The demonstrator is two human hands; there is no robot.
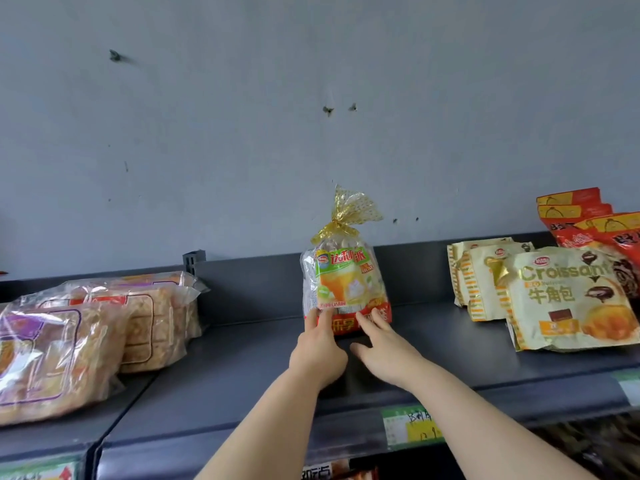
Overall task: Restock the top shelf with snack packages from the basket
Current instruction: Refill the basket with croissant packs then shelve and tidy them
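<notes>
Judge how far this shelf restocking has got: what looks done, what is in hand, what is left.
Done: the gold-ribboned snack bag stands upright on the top shelf, between clear cake packs and croissant packs. In hand: the left hand and right hand touch its base, apparently settling it. Left: bare shelf flanks the bag; the basket is out of view, so remaining stock cannot be judged.

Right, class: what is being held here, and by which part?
Nothing is gripped: the left hand and right hand touch the snack bag with straight fingers at its bottom edge.
</notes>
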